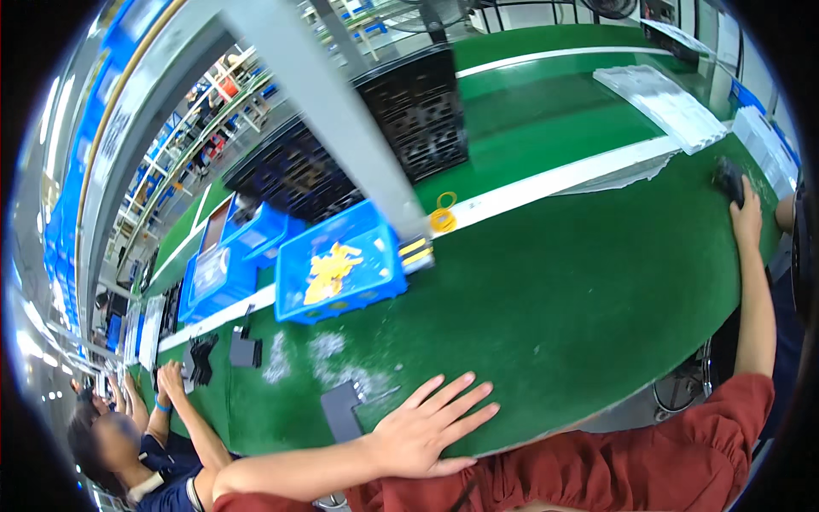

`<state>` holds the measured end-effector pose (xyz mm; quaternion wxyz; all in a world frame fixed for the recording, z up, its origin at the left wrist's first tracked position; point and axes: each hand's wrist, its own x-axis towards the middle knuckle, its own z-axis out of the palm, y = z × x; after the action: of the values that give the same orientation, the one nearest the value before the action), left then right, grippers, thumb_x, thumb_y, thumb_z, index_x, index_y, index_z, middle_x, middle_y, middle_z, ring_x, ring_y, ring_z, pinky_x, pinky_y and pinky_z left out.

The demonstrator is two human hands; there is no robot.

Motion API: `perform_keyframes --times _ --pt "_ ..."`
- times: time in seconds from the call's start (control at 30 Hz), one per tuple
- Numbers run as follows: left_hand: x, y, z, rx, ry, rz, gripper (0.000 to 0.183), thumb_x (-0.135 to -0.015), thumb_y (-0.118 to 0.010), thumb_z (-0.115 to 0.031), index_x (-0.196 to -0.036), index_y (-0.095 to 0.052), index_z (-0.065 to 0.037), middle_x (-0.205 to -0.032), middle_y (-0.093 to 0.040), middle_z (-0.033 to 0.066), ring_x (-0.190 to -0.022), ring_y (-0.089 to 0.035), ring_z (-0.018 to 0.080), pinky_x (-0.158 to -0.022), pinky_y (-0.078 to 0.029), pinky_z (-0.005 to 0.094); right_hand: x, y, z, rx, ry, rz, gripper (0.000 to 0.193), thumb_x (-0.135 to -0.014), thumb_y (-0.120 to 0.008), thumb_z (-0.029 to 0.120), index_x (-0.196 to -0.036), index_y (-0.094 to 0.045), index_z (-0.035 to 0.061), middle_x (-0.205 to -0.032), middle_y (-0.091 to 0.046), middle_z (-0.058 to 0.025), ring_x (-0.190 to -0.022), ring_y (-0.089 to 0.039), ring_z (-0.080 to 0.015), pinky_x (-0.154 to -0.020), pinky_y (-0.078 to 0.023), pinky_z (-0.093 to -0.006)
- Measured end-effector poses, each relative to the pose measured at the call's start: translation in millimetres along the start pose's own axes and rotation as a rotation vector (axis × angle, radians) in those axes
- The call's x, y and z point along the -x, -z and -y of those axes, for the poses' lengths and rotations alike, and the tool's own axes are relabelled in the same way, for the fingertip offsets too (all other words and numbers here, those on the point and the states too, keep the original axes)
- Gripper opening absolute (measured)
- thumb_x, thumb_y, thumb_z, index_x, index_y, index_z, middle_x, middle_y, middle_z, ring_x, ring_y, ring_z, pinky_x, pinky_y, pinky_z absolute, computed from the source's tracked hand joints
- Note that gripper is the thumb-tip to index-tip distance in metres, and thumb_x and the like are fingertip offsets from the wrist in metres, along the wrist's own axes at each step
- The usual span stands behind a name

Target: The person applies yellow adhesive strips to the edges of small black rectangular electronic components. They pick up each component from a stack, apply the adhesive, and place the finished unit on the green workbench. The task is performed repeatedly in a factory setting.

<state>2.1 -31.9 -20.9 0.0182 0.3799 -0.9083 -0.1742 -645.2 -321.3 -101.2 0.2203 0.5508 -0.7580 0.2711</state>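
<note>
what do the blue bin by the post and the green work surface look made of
Blue bin: likely moulded plastic, with an even glossy colour and slotted walls. Green work surface: seems a matt rubbery or felt-like belt, with no glare and a faintly grainy look; the left hand lies flat on it.

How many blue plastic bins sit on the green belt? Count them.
3: blue plastic bin of yellow parts by the grey post, two further left. More may be hidden.

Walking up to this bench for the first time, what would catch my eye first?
Probably the bright blue crate of yellow pieces, mid-left on the green belt. Next, the left hand spread flat on the belt's near edge by a dark flat slab, and the right hand stretched far right onto a small dark object.
</note>
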Motion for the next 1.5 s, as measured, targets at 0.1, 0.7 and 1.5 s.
perform_keyframes --times 0.1,0.7,1.5 --pt "9.5 -7.7 1.4 0.005 -0.036 -0.083 0.071 -0.083 -0.056 -0.049 -0.138 -0.037 -0.01 -0.145 -0.031 0.0133 -0.136 -0.025 0.0318 -0.108 -0.021 0.0494 69.0 64.3 94.5 -0.245 0.22 0.013 0.064 -0.073 -0.059 0.001 -0.134 -0.043 0.0163 -0.119 -0.051 -0.0155 -0.109 -0.052 -0.0348 -0.091 -0.042 -0.0389" --pt "29.4 -7.8 45.6 0.653 0.133 -0.573 0.081 -0.064 -0.08 -0.023 -0.129 -0.039 0.002 -0.127 -0.047 0.0218 -0.119 -0.047 0.0324 -0.1 -0.038 0.0369 276.8 252.4 401.9 -1.413 0.039 1.35 0.066 -0.068 -0.073 0.004 -0.126 -0.043 -0.0068 -0.109 -0.059 -0.0085 -0.097 -0.058 -0.0169 -0.089 -0.047 -0.0313" --pt "20.3 -17.1 29.8 0.577 0.179 -0.62 0.118 -0.065 -0.079 -0.016 -0.142 0.008 0.002 -0.134 -0.036 0.0294 -0.125 -0.039 0.0402 -0.105 -0.032 0.0394 309.2 231.1 431.6 -1.764 -0.261 0.881 0.037 -0.094 -0.045 0.023 -0.117 -0.055 -0.004 -0.109 -0.062 -0.0124 -0.101 -0.057 -0.0169 -0.092 -0.041 -0.0288"
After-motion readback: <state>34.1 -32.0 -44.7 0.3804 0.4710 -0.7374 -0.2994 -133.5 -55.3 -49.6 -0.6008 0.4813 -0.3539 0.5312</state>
